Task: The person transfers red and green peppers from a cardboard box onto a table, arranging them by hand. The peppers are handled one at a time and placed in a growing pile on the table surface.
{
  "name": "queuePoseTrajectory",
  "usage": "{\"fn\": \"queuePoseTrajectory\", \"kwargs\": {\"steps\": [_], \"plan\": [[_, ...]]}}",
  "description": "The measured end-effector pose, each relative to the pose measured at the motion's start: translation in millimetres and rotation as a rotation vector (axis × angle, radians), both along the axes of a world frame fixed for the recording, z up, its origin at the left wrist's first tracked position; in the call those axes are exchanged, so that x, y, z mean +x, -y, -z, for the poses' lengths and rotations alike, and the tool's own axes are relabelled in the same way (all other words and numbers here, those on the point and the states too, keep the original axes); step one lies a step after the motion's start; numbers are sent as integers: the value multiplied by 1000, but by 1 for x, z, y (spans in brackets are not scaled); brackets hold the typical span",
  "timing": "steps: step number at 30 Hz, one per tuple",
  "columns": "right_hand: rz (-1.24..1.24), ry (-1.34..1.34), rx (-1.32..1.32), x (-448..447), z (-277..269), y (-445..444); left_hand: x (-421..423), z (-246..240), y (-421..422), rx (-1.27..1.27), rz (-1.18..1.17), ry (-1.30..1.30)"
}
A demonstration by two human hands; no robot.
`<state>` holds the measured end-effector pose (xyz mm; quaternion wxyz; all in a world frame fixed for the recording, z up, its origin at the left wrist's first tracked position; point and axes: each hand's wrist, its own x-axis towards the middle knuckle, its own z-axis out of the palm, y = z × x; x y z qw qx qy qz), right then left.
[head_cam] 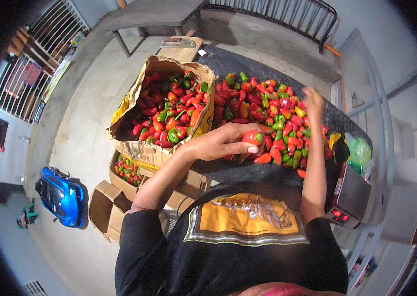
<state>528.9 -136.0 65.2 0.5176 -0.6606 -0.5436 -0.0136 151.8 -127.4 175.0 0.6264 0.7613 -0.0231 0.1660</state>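
Observation:
My left hand is closed around a red pepper, its green stem end facing up. It hovers over the near left part of a loose heap of red, green and orange peppers. Above the far right side of that heap is my right hand, raised and blurred. Something yellow-green shows at its fingers, too smeared to name surely. Left of the heap stands a worn cardboard box with yellow print, filled with mostly red peppers. The heap lies on a black tabletop.
A digital scale with a red display stands at the right, near a green plastic bag. A smaller pepper box and an open carton sit lower left. A blue toy car is on the floor. Behind is a grey table.

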Motion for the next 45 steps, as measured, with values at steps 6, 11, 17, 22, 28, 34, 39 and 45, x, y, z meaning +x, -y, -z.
{"fn": "queuePoseTrajectory", "kwargs": {"steps": [6,11,17,22,28,34,39,45], "plan": [[134,-743,-140,-2,46,118,-32,45,-84,-312,-772,20],[188,-856,-305,-40,109,173,-35,170,-224,86,-1133,-295],[202,-753,-336,-81,69,182,28,240,-274,544,-1233,-731],[239,-780,-331,-95,60,181,25,223,-274,791,-1098,-579],[27,-729,-243,-102,52,150,-36,170,-257,231,-1433,-180],[-429,-784,-80,-173,-43,78,-12,35,-78,-221,-985,73],[-526,-636,-29,-201,-90,63,26,35,14,-557,-812,74],[-553,-281,-132,-181,-84,60,22,31,22,-195,-769,-144]]}}
